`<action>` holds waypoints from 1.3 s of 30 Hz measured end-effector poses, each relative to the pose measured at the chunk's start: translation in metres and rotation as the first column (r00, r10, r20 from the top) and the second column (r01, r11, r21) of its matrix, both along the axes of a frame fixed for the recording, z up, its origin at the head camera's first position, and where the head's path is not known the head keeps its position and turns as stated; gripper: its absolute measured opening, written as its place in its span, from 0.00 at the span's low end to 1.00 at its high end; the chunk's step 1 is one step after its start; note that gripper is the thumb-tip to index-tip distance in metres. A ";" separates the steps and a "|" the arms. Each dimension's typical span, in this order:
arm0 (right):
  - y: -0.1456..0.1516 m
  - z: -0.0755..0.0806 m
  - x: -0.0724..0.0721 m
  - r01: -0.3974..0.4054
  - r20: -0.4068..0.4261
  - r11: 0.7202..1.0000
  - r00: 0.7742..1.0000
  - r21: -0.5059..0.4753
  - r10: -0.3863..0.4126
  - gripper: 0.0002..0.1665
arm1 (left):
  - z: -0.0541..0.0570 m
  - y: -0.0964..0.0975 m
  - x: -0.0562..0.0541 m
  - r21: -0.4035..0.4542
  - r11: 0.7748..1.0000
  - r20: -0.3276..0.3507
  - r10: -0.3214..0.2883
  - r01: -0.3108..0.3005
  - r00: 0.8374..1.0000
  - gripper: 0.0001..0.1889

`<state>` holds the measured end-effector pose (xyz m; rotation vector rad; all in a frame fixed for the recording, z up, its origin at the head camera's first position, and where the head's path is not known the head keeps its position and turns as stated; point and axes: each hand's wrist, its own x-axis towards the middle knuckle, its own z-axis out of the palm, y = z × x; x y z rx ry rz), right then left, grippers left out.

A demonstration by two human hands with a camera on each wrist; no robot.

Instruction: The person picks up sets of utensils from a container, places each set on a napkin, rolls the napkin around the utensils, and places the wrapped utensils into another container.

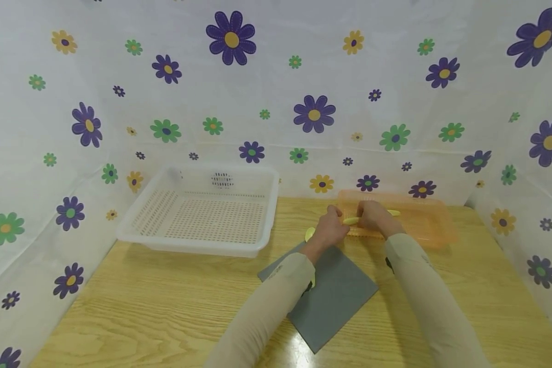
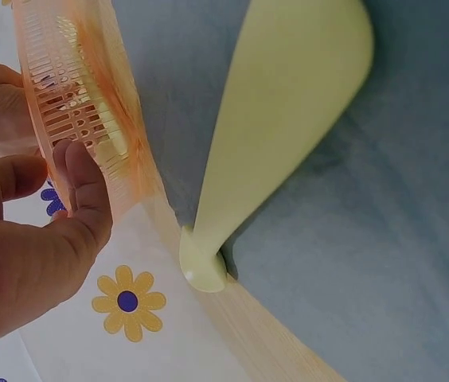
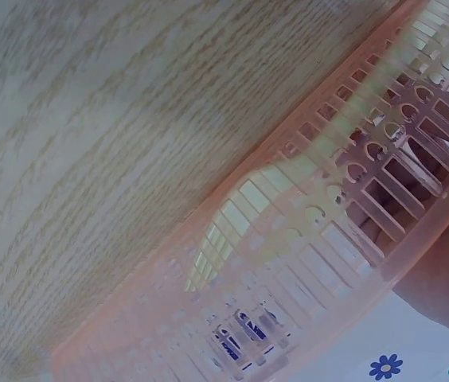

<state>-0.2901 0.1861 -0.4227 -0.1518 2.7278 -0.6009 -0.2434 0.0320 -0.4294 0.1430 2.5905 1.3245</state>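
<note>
My left hand [image 1: 331, 227] is at the near left corner of an orange slotted basket [image 1: 434, 225], thumb and fingers pinching its rim in the left wrist view. Inside the basket, my right hand [image 1: 379, 217] grips a long pale yellow spoon [image 1: 351, 221] at its middle, both ends showing past the fingers. The right wrist view shows this spoon [image 3: 248, 203] through the slotted wall, with fingers behind it. A second yellow-green spoon [image 2: 288, 103] lies on a grey board [image 1: 331, 301], its bowl [image 1: 309, 234] past the board's edge; my left forearm partly covers it.
A large white perforated basket [image 1: 267, 225] stands at the back left of the wooden table [image 1: 165, 312]. Flower-patterned white sheets [image 1: 267, 87] enclose the table at the back and both sides. The grey board lies at an angle below the forearms.
</note>
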 end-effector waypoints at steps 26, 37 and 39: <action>-0.001 0.005 -0.001 -0.155 -0.098 0.963 0.979 0.219 0.180 0.09 | 0.002 -0.001 0.004 0.042 0.999 0.011 0.001 -0.001 1.000 0.18; 0.007 0.013 0.004 -0.169 -0.115 0.963 0.974 0.211 0.196 0.13 | 0.004 -0.002 0.002 0.020 1.000 0.013 -0.002 0.002 1.000 0.18; 0.008 0.015 0.006 -0.184 -0.142 0.957 0.965 0.224 0.219 0.14 | 0.004 -0.001 0.001 0.009 1.000 0.019 -0.001 0.001 1.000 0.18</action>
